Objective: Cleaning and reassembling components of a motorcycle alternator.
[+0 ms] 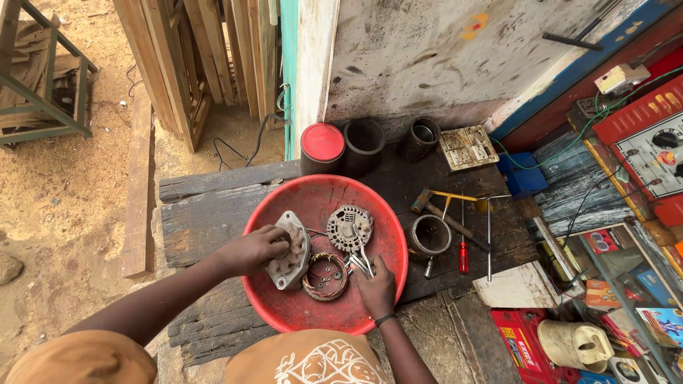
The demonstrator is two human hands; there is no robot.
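A large red plastic bowl (299, 206) sits on a dark, worn wooden bench (203, 220). Inside it, my left hand (252, 249) grips a grey metal alternator end housing (292, 256), tilted on its edge. Beside that lies a copper-wound stator ring (325, 277). A second round grey metal end plate (348, 226) rests further back in the bowl. My right hand (376, 288) is closed around a slim metal tool (361, 259) whose tip points at the round plate.
On the bench behind the bowl stand a red-lidded can (322, 146) and two dark cylinders (364, 142). To the right lie a metal ring housing (430, 236), a hammer (445, 213), a red-handled screwdriver (463, 252) and a rod. Boxes and electrical gear crowd the right side; sandy ground lies left.
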